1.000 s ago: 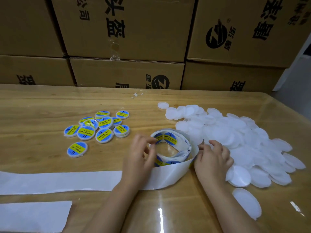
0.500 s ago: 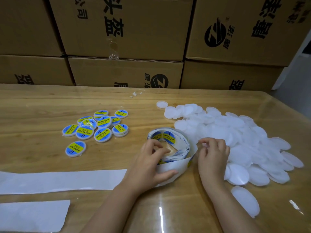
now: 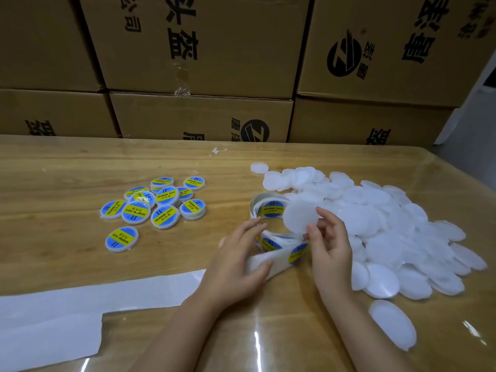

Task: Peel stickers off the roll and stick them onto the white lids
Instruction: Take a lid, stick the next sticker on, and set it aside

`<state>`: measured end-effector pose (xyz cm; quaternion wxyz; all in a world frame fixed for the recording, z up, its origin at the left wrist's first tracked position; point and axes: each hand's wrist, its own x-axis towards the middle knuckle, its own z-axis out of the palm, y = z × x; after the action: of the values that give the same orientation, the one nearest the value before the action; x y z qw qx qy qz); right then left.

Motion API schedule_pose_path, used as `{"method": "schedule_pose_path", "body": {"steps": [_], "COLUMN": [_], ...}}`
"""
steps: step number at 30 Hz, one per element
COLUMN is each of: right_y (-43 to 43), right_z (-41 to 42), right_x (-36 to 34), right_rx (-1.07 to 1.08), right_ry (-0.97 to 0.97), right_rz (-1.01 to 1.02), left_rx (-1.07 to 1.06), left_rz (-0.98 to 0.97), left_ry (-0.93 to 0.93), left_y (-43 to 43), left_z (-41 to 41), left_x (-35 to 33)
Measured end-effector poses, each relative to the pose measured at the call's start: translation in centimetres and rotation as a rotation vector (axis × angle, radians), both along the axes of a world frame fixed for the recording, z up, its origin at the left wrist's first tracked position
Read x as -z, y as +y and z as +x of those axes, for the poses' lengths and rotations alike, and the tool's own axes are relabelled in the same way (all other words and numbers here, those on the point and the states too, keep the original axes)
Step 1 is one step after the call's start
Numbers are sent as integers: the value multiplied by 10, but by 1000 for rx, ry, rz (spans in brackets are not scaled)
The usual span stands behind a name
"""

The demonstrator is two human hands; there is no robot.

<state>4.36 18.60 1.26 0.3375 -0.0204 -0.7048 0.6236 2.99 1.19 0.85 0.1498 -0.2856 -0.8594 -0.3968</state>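
A roll of blue-and-yellow round stickers (image 3: pixel 271 210) on white backing lies at the table's middle. My left hand (image 3: pixel 236 267) holds the roll's loose backing strip, thumb under it and fingers on the roll's near side. My right hand (image 3: pixel 328 242) pinches one white lid (image 3: pixel 299 217) by its edge, lifted and tilted over the roll. A big heap of plain white lids (image 3: pixel 389 237) spreads to the right. Several lids that bear stickers (image 3: pixel 158 204) lie in a cluster at the left.
A long strip of bare white backing paper (image 3: pixel 80 299) trails left along the near edge of the wooden table (image 3: pixel 67 167). Stacked cardboard boxes (image 3: pixel 201 63) wall off the far side. A single lid (image 3: pixel 393 323) lies near the front right.
My right hand has picked a white lid out of the heap and raised it over the roll. My left hand has shifted its hold slightly on the roll and backing.
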Motion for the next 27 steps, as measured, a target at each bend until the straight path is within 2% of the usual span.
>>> {"method": "schedule_pose_path", "body": {"steps": [5, 7, 10, 14, 20, 24, 27], "right_y": [-8, -11, -15, -13, -2, -1, -1], "right_z": [4, 7, 8, 5, 1, 1, 2], "right_x": [4, 5, 6, 2, 1, 3, 1], "right_rx": [-68, -59, -18, 80, 183, 272, 347], "right_ry": [-74, -102, -107, -60, -187, -202, -221], "right_rz": [148, 224, 397, 578, 682, 767, 749], "left_rx": [-15, 22, 48, 10, -68, -90, -123], "left_rz": [446, 528, 566, 475, 250, 83, 50], "left_ry": [-237, -365, -461, -444, -312, -211, -172], "left_y": [8, 7, 4, 3, 5, 3, -3], "left_z": [0, -3, -6, -7, -4, -1, -2], "left_x": [-5, -2, 5, 8, 10, 8, 4]}}
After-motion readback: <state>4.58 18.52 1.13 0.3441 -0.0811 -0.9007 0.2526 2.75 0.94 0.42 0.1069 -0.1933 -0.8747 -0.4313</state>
